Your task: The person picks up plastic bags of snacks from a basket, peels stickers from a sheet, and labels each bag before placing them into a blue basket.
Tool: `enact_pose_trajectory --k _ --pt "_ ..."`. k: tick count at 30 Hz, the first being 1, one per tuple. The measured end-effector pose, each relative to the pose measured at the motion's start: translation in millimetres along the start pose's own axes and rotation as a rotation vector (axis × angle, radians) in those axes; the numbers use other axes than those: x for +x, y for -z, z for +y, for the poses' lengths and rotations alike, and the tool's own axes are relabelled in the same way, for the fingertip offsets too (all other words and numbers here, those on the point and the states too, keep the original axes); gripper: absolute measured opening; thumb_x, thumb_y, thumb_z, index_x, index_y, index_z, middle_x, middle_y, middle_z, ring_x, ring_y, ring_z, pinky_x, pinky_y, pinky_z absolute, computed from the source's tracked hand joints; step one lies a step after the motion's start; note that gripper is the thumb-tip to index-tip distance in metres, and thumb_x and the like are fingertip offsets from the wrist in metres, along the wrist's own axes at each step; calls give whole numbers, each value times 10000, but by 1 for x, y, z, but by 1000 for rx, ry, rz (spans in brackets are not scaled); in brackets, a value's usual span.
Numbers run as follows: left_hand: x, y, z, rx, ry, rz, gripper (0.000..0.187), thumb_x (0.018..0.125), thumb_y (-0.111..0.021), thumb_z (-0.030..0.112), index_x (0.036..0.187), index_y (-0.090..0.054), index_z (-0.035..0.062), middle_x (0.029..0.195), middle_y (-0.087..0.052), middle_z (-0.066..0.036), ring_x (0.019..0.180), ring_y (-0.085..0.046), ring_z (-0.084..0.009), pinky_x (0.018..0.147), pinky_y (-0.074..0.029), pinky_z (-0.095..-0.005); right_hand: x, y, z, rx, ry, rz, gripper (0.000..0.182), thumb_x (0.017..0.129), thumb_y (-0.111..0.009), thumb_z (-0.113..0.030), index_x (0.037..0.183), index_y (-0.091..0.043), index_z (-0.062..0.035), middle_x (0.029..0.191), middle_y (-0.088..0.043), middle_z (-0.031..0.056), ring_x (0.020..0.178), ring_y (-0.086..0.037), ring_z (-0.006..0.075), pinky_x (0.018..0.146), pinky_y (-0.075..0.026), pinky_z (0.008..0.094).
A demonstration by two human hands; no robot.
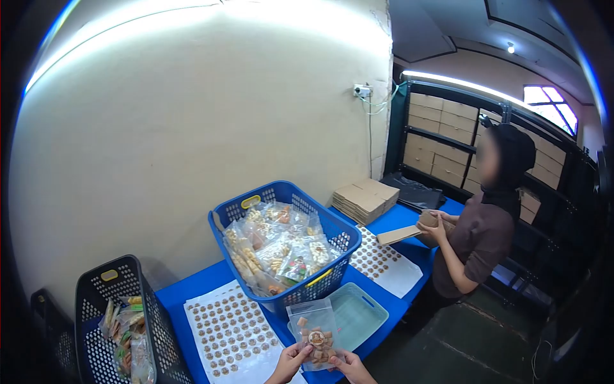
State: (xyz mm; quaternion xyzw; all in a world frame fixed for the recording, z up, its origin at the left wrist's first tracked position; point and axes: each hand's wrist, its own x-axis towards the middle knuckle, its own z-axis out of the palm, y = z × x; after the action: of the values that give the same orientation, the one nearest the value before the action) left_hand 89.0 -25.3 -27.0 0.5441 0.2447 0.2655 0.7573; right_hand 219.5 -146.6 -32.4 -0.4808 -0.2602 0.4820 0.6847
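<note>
My left hand (290, 362) and my right hand (350, 367) hold a clear snack bag (312, 322) between them, upright, at the bottom centre. Light brown pieces fill the bag, and a round brown sticker (316, 338) is on its front. The left thumb lies beside the sticker; the right fingers pinch the lower right edge. Behind the bag is a pale green tray (373, 312). Left of it lies a sheet of round stickers (231, 329). A blue basket (339, 256) full of packed snack bags (281, 246) stands just beyond.
A black basket (86, 307) with more bags is at the left. Another sticker sheet (384, 262), stacked cardboard (366, 197) and black plastic (412, 191) lie on the blue table (176, 291). At the right, a co-worker (480, 237) holds a cardboard box (430, 222) near shelves.
</note>
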Motion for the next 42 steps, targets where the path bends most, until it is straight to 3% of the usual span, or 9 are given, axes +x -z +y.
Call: enact_pose_trajectory --k 5,10,19,23,27,30,33,39,42 --pt "2 -32 6 7 2 -131 332 850 -542 155 1128 -497 -21 1040 -572 -69 943 -538 -128 848 -412 -258 -12 24 -17 -175 82 36 300 812 -594 -144 1059 -556 23 958 -597 46 755 -548 100 661 -441 226" --pt "16 -35 -11 262 63 -131 388 758 -668 192 1051 -549 -33 843 -616 -22 759 -543 -55 635 -442 -189 -13 43 -13 -227 114 130 237 824 -586 -181 931 -573 31 727 -577 36 663 -529 88 627 -422 208" --pt "29 -9 101 872 -907 384 147 692 -688 70 806 -607 24 675 -600 -79 535 -556 -139 530 -450 -258 -7 34 -40 -159 187 169 210 853 -509 -111 1010 -536 25 857 -600 98 681 -545 104 650 -430 214" --pt "30 -3 153 687 -845 650 150 708 -684 88 771 -581 0 661 -599 -96 613 -594 -118 542 -455 -233 -4 44 -40 -204 169 190 164 845 -503 -81 964 -548 21 817 -606 89 671 -547 101 634 -428 206" --pt "80 26 157 272 -544 335 449 778 -641 162 1139 -432 -4 944 -595 -150 848 -593 -176 664 -460 -230 -4 50 -31 -247 131 159 152 843 -504 -73 955 -548 21 815 -605 88 669 -547 100 625 -429 203" --pt "125 72 116 231 -348 424 745 798 -615 187 1326 -100 87 1304 -274 -225 1099 -447 -289 852 -425 -340 -8 45 -21 -256 89 104 147 840 -506 -64 952 -548 21 819 -604 90 671 -547 101 624 -434 203" --pt "102 73 92 298 -597 448 690 810 -591 170 1317 -131 80 1324 -239 -209 1130 -415 -297 881 -413 -388 -7 43 -9 -253 67 38 149 832 -515 -52 948 -546 37 823 -603 99 687 -555 111 642 -450 214" --pt "2 79 91 386 -429 353 584 830 -544 127 1292 -201 31 1296 -307 -164 1093 -461 -279 847 -438 -368 1 39 20 -332 29 -84 149 830 -536 -74 892 -561 59 798 -608 104 704 -568 116 646 -463 231" --pt "-47 95 101 516 -472 506 528 838 -524 104 1280 -244 32 1262 -356 -157 1051 -497 -240 804 -458 -329 12 28 25 -346 3 -88 194 826 -550 -83 668 -536 28 695 -595 80 672 -562 108 634 -447 222"
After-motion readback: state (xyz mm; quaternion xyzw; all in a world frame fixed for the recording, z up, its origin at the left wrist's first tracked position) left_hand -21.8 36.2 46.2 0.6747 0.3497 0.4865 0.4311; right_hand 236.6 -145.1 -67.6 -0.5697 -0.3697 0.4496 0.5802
